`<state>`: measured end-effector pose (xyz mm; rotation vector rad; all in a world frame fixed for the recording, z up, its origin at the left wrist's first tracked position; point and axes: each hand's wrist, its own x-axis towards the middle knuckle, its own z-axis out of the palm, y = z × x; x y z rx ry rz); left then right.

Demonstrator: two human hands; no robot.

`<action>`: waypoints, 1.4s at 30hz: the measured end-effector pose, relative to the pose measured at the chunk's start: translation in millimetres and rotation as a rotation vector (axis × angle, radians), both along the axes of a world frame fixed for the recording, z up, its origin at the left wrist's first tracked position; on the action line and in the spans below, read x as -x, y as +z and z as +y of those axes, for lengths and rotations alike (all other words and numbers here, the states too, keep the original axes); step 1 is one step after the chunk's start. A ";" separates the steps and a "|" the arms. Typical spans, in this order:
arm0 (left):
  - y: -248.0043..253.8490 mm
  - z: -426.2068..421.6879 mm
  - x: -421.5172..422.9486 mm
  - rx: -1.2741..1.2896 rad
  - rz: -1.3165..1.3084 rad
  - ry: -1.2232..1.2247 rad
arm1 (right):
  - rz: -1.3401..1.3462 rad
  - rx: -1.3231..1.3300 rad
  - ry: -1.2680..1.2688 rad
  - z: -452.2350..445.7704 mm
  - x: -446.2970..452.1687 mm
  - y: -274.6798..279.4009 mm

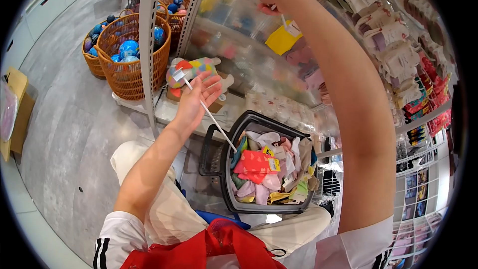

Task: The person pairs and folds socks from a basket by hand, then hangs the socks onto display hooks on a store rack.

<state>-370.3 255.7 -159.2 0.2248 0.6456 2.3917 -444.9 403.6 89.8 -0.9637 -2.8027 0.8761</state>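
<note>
My left hand (196, 100) holds a long white display hook (211, 113) with the thumb across it, other fingers spread. The hook has a label holder at its upper end, and its lower end reaches to the shopping basket (226, 197). Heaped in that dark basket are many packs of socks; a red pair of socks (256, 165) with a yellow tag lies on top. My right hand (271, 1) is raised at the rack, its fingers closed round the end of another white hook (284, 21). Yellow socks (282, 40) hang just below it, beside pinkish ones.
Wicker baskets (124, 60) of blue balls stand at upper left behind a white rack post (148, 45). A patchwork plush toy (194, 69) sits on the low shelf. Packed socks (398, 55) hang along the right. My knees flank the shopping basket.
</note>
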 end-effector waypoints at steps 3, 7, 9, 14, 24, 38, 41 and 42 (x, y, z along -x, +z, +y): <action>-0.4 -2.6 0.0 -0.017 0.005 0.004 | -0.043 0.041 0.088 22.7 17.1 9.9; 0.3 -5.9 1.4 -0.031 0.012 -0.010 | -0.140 0.069 0.128 66.1 51.6 26.4; -0.5 -5.1 2.4 -0.036 0.012 -0.012 | -0.237 -0.076 0.190 64.6 43.1 38.9; -0.9 -3.7 2.7 -0.021 -0.001 -0.024 | -0.582 -0.673 0.430 44.9 51.1 49.6; -0.1 0.8 -5.4 0.021 -0.003 -0.034 | -0.821 -1.061 0.581 10.9 65.6 33.0; -4.2 13.3 -18.1 0.039 -0.045 -0.085 | -0.064 -0.628 0.475 -10.4 28.7 -20.1; 0.8 10.4 -19.4 0.020 -0.040 -0.095 | 0.111 -0.214 0.345 -19.1 22.3 -31.3; 2.6 8.8 -20.1 0.016 -0.042 -0.098 | 0.171 0.045 0.257 -24.4 16.7 -31.0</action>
